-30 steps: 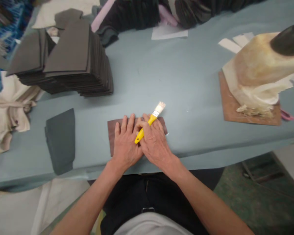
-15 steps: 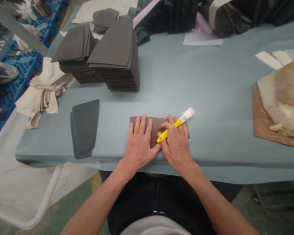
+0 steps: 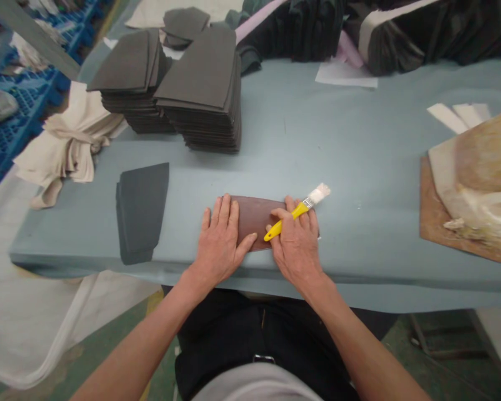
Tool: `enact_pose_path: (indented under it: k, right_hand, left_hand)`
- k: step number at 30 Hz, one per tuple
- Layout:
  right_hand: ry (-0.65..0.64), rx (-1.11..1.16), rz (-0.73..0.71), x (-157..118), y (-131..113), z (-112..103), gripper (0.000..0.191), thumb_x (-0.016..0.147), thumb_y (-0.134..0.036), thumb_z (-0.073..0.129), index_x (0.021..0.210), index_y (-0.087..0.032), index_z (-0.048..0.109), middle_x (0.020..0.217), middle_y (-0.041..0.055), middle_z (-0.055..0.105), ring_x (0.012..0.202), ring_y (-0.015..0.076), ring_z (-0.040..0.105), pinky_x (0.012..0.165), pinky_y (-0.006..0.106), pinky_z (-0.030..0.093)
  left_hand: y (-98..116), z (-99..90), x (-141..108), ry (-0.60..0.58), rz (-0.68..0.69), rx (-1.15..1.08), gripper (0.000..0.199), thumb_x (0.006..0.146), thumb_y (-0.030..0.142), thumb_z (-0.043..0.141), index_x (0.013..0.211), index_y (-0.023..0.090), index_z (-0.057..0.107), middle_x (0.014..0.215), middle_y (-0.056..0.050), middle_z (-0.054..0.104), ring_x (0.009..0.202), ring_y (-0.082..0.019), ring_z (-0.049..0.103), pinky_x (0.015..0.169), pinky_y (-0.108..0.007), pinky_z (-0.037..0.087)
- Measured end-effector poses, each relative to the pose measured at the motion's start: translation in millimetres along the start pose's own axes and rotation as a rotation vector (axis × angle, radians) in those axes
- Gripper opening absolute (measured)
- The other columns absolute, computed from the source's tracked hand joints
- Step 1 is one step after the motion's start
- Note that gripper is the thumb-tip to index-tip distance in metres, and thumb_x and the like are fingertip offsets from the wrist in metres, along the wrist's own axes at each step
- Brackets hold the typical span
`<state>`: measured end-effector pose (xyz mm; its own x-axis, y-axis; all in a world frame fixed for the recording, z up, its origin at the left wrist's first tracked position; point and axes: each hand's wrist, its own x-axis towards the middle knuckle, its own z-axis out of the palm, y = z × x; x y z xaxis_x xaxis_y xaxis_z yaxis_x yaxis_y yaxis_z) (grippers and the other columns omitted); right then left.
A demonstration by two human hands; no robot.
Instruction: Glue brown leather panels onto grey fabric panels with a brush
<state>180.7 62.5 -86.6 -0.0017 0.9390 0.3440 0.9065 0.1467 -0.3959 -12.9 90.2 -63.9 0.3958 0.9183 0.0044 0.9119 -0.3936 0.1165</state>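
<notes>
A brown, flat panel [image 3: 254,220], smooth like leather, lies on the table near its front edge. Flat across the panel's left end rests my left hand [image 3: 219,239], its fingers stretched out and nothing in it. My right hand [image 3: 298,242] presses on the panel's right end while holding a paintbrush [image 3: 300,209] with a yellow handle. The brush's pale bristles point up and to the right, clear of the panel. To the left of my hands lie a few dark grey cut pieces [image 3: 142,214], overlapping each other.
Two tall stacks of dark panels [image 3: 200,72] stand at the back left. Beside them lies a tied bundle of beige strips [image 3: 73,133]. A glue-stained container [image 3: 480,167] sits on a brown board [image 3: 428,206] at the right. Dark folded material [image 3: 296,28] lines the back.
My left hand has slid left along the panel, uncovering more of its middle. My right hand keeps the brush in nearly the same place. The camera view has shifted slightly.
</notes>
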Motion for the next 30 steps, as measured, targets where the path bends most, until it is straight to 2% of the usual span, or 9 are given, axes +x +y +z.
enact_pose_path:
  k: [5,8,10,13,16,19,22,27,30]
  right_hand:
    - [-0.011,0.009,-0.015,1.5,4.1,-1.0,0.027,0.106,-0.026,0.056,0.131,-0.018,0.061,0.162,0.0247,0.054,0.151,0.0394,0.05,0.125,0.065,0.037]
    - [-0.032,0.04,-0.047,4.0,9.5,-4.1,0.028,0.105,-0.029,0.057,0.13,-0.018,0.062,0.16,0.0247,0.056,0.148,0.0403,0.051,0.122,0.065,0.04]
    - [-0.04,0.064,-0.07,6.6,13.7,-5.9,0.027,0.103,-0.03,0.061,0.127,-0.019,0.063,0.159,0.0227,0.058,0.145,0.0405,0.053,0.121,0.064,0.041]
    - [-0.042,0.097,-0.096,11.0,18.7,-6.3,0.024,0.1,-0.03,0.066,0.123,-0.022,0.063,0.154,0.0185,0.063,0.141,0.0396,0.057,0.12,0.063,0.041]
    - [-0.036,0.12,-0.111,13.8,21.4,-4.8,0.025,0.098,-0.03,0.068,0.122,-0.022,0.063,0.151,0.0179,0.066,0.139,0.0398,0.058,0.119,0.063,0.042]
    - [-0.025,0.137,-0.132,14.2,22.5,-3.6,0.026,0.098,-0.032,0.07,0.12,-0.022,0.063,0.149,0.018,0.067,0.139,0.0407,0.059,0.117,0.063,0.043]
    - [-0.023,0.143,-0.154,13.9,23.3,-4.0,0.025,0.097,-0.032,0.071,0.119,-0.023,0.063,0.147,0.0167,0.068,0.137,0.0412,0.06,0.117,0.064,0.044]
    - [-0.023,0.147,-0.2,11.5,25.3,-7.0,0.026,0.096,-0.034,0.072,0.118,-0.023,0.063,0.145,0.018,0.07,0.134,0.0424,0.063,0.113,0.065,0.047]
    - [-0.047,0.157,-0.259,7.6,27.0,-9.1,0.028,0.096,-0.035,0.074,0.119,-0.023,0.062,0.146,0.0185,0.069,0.134,0.042,0.064,0.112,0.065,0.048]
  left_hand:
    - [-16.5,-0.1,-4.4,0.039,-0.036,-0.112,0.07,0.111,0.051,0.047,0.167,0.008,0.043,0.178,-0.022,0.035,0.167,-0.046,0.03,0.134,-0.069,0.025]
    - [-29.4,-4.0,-14.4,0.133,-0.082,-0.236,0.06,0.111,0.042,0.047,0.162,0.011,0.05,0.171,-0.019,0.048,0.165,-0.042,0.037,0.133,-0.068,0.028]
    - [-35.3,-8.6,-27.3,0.256,-0.138,-0.324,0.052,0.11,0.038,0.049,0.154,0.012,0.058,0.161,-0.019,0.061,0.156,-0.037,0.051,0.13,-0.061,0.038]
    - [-36.1,-15.2,-56.7,0.443,-0.287,-0.438,0.038,0.109,0.037,0.054,0.135,0.015,0.071,0.136,-0.015,0.077,0.132,-0.028,0.07,0.117,-0.047,0.052]
    - [-25.2,-14.9,-90.7,0.508,-0.444,-0.571,0.031,0.107,0.039,0.058,0.121,0.018,0.076,0.117,-0.01,0.083,0.11,-0.023,0.077,0.102,-0.038,0.058]
    - [-7.5,-5.0,-116.8,0.396,-0.579,-0.808,0.032,0.104,0.042,0.061,0.119,0.018,0.076,0.103,-0.007,0.084,0.09,-0.019,0.078,0.086,-0.031,0.061]
    - [7.5,7.7,-127.1,0.252,-0.683,-1.033,0.038,0.1,0.048,0.064,0.118,0.017,0.077,0.1,-0.007,0.084,0.084,-0.018,0.078,0.081,-0.03,0.061]
    - [16.6,15.5,-118.7,0.114,-0.745,-1.325,0.047,0.091,0.057,0.073,0.115,0.017,0.077,0.104,-0.009,0.083,0.095,-0.021,0.078,0.088,-0.032,0.061]
    - [17.4,15.4,-110.7,0.071,-0.746,-1.463,0.051,0.085,0.061,0.077,0.11,0.017,0.076,0.102,-0.009,0.083,0.093,-0.021,0.079,0.084,-0.031,0.062]
